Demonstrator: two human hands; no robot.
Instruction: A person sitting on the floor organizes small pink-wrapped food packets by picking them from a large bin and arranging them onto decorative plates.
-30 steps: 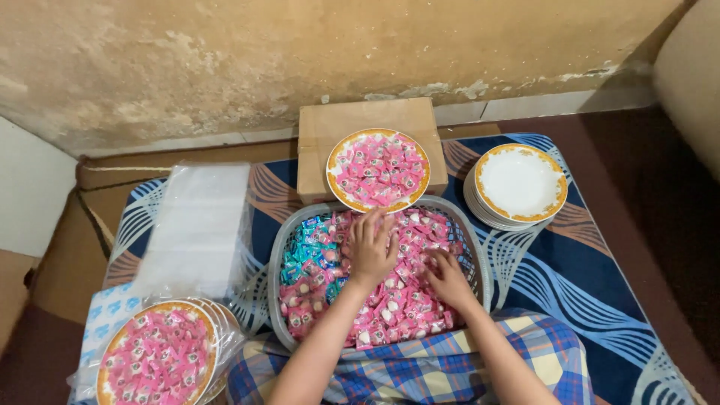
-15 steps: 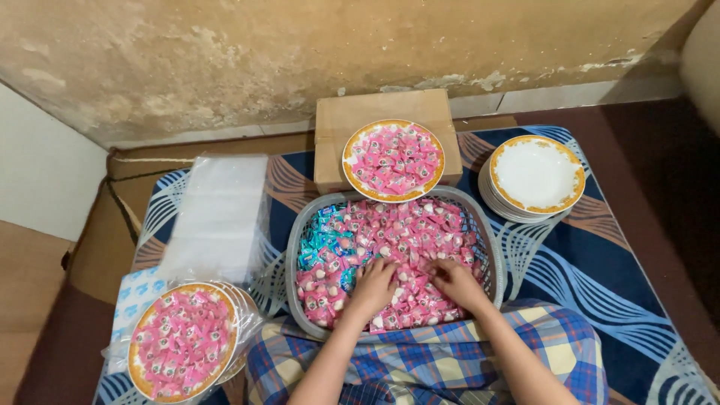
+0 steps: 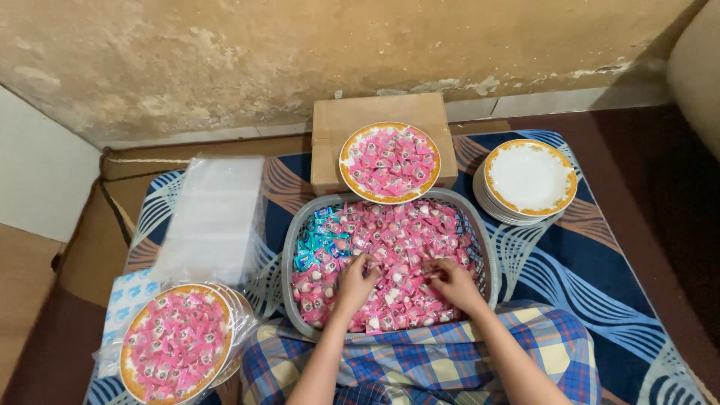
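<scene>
left hand (image 3: 354,276) down in the grey basket (image 3: 483,247), fingers curled and pinched around pink-wrapped candies (image 3: 397,236), closed on a few of them as far as the small view allows. right hand (image 3: 450,282) just beside it, palm down on the same heap, fingers bent and gathered on more pink sweets; whether any are actually lifted, hard to tell. both hands close together near the basket's near rim, wrists crossing over a blue, yellow and white checked cloth (image 3: 450,367) on the lap.

inside the basket: mostly pink wrappers, with a cluster of teal-wrapped candies (image 3: 321,241) at the left side, apart from both hands.

just beyond the basket's far rim, a yellow-rimmed plate of pink candies (image 3: 390,163) resting on a cardboard box (image 3: 330,135). to the right, a stack of white plates (image 3: 529,180) with orange-yellow rims. to the left, a pile of clear plastic bags (image 3: 214,217). near left corner, another full plate of pink candies (image 3: 176,352) atop a stack wrapped in clear plastic. all on a blue patterned mat (image 3: 600,277), against a stained, peeling wall (image 3: 300,60).
</scene>
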